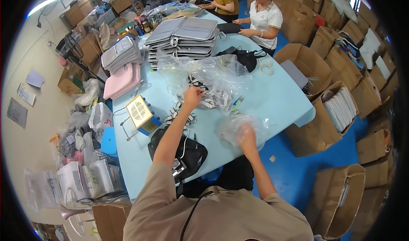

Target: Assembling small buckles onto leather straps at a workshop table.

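Observation:
My left hand point(194, 96) is over a heap of small black-and-white pieces point(211, 99) on the pale blue table. Its fingers are pinched together; anything between them is too small to make out. A large clear plastic bag point(230, 73) lies crumpled around and behind the heap. My right hand point(247, 137), closer to the table's front edge, grips a smaller clear plastic bag point(228, 128); the film partly veils its fingers. More small pieces point(175, 112) lie beside my left forearm. A green pen-like item point(237, 103) rests between the two bags.
Stacks of grey padded sleeves point(194, 32) and pink sleeves point(122, 81) stand at the back left. A blue box with a pale panel point(142, 113) and a black bag point(194, 156) are nearer. Cardboard boxes point(304, 60) line the right. A co-worker in white point(266, 19) sits beyond.

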{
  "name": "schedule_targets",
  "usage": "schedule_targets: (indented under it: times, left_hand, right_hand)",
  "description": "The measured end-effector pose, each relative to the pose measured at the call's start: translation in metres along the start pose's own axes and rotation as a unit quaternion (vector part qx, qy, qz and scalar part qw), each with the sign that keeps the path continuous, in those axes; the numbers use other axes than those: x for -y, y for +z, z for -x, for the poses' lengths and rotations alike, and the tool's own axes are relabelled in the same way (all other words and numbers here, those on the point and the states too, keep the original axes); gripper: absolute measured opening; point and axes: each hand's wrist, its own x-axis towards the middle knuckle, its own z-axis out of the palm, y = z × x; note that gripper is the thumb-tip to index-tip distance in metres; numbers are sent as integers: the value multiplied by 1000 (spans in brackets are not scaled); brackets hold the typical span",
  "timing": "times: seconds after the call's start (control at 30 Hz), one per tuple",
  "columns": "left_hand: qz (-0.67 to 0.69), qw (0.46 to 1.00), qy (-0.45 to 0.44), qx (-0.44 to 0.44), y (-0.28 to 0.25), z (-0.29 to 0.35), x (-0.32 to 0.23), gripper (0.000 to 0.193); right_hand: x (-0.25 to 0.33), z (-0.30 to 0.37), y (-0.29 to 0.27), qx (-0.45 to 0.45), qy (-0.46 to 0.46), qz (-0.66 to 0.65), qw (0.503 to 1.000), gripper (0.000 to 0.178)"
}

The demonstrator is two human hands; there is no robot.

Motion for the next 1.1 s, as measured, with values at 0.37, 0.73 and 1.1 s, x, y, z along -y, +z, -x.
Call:
schedule_targets:
  times: [0.37, 0.73, 1.1]
  left_hand:
    - [232, 970, -10, -67, -28, 209, -84, 22]
    - [468, 850, -237, 41, -19, 360, -137, 21]
    - [504, 844, -181, 21, -44, 337, -154, 20]
  right_hand:
    - [32, 24, -37, 19, 118, -104, 987, 12]
    - [120, 70, -61, 53, 274, -423, 862, 9]
    - [155, 49, -38, 101, 252, -453, 849, 16]
